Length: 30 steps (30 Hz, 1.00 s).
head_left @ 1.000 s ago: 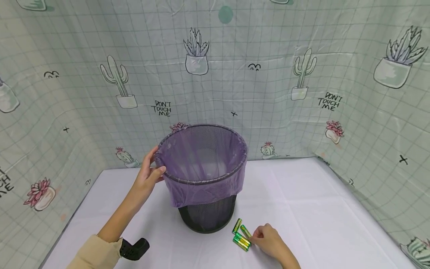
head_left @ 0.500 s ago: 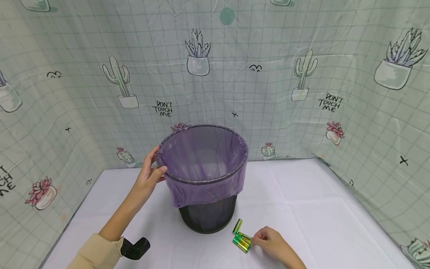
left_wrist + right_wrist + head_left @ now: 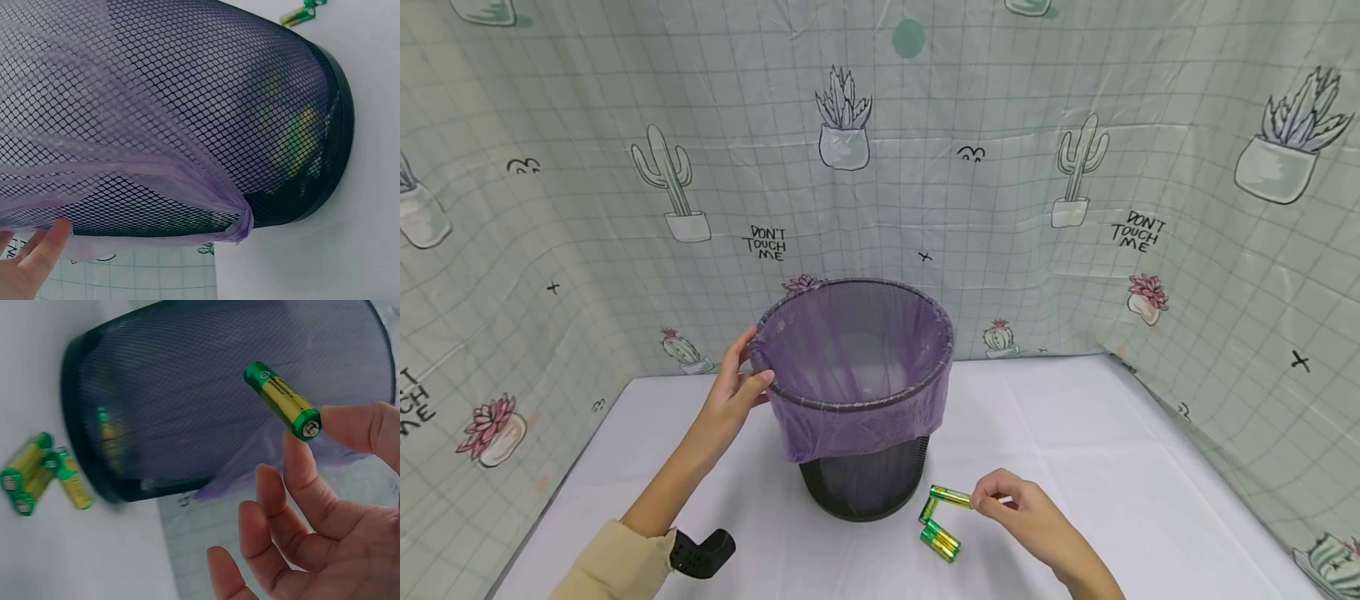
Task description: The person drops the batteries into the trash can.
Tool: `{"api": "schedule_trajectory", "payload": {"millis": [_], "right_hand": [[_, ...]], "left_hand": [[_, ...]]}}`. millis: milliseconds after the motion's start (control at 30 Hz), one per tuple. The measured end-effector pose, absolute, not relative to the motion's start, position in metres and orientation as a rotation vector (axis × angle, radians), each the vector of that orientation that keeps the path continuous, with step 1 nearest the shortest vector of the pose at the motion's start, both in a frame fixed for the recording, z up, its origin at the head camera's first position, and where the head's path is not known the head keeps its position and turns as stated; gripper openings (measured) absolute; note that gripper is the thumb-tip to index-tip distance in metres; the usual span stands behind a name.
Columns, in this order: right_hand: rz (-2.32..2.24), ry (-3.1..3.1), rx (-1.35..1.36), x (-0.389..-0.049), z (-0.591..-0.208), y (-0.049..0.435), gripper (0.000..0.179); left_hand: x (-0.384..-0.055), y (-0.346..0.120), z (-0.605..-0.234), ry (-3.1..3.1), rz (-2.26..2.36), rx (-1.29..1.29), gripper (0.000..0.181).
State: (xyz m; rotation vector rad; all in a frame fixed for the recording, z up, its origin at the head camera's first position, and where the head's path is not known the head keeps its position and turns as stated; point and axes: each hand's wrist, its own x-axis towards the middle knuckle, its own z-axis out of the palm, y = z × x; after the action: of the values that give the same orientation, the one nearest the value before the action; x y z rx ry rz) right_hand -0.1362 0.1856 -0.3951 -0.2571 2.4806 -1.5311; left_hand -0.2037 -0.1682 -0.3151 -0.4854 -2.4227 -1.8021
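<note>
A black mesh wastebasket (image 3: 865,487) stands upright, lined with a purple plastic bag (image 3: 861,432) folded over its rim. My left hand (image 3: 732,392) holds the rim on its left side, thumb on the outside front. Between thumb and forefinger my right hand (image 3: 1026,510) pinches one end of a green and yellow battery (image 3: 284,400), to the right of the basket's base. Below it on the table lie a pair of batteries (image 3: 940,542) side by side and a single battery (image 3: 928,509). Through the mesh, blurred green and yellow shapes (image 3: 297,140) show inside, near the bottom.
A white cloth (image 3: 1075,467) covers the table. Behind and at both sides hangs a grid-patterned curtain (image 3: 1000,275) with printed cacti. A black device (image 3: 702,554) is strapped at the left wrist, by a beige sleeve (image 3: 617,567).
My right hand has pinched one battery from the group and lifted it, moving up and slightly right. My left hand has stayed at the rim, and the wastebasket has not moved.
</note>
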Motion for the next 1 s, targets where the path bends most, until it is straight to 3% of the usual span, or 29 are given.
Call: {"api": "schedule_trajectory", "payload": {"millis": [500,1000], "right_hand": [[-1.732,2.665,-0.551,-0.141,-0.326,0.180,0.009],[-1.702,2.856,-0.717,-0.158,-0.289,0.152,0.004]], "left_hand": [[-0.204,-0.168,-0.315,-2.427,-1.785,-0.483,0.065],[-0.204,-0.168,-0.315,-2.435,-1.784,-0.478,0.066]]}}
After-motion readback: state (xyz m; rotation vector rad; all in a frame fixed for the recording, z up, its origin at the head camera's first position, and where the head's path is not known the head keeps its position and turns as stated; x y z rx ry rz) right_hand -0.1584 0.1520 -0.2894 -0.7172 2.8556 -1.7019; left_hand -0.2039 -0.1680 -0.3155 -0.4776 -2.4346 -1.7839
